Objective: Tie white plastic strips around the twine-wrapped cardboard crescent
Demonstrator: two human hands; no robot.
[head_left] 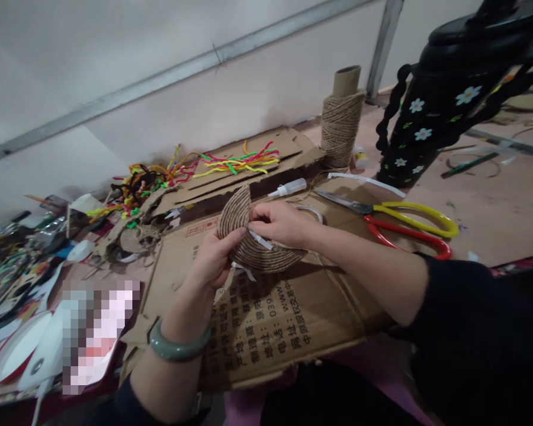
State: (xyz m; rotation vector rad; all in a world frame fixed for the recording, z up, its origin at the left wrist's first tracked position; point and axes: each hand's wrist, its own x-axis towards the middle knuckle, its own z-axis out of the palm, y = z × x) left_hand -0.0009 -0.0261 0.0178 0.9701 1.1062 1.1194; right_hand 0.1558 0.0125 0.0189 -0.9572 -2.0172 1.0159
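A crescent-shaped piece of coiled jute twine is held up over a flattened cardboard box. My left hand grips its left side, thumb on the front face. At the inner edge of the twine piece, my right hand is closed in a pinch, and its fingertips are partly hidden. A short white strip lies across the twine just below the right fingers. Another white strip sticks out beneath the piece. A green bangle circles my left wrist.
Scissors with yellow and red handles lie at right. Behind them stand a jute twine spool and a black flowered bottle. A small glue bottle and colourful fuzzy stems lie at the back. Clutter covers the left side.
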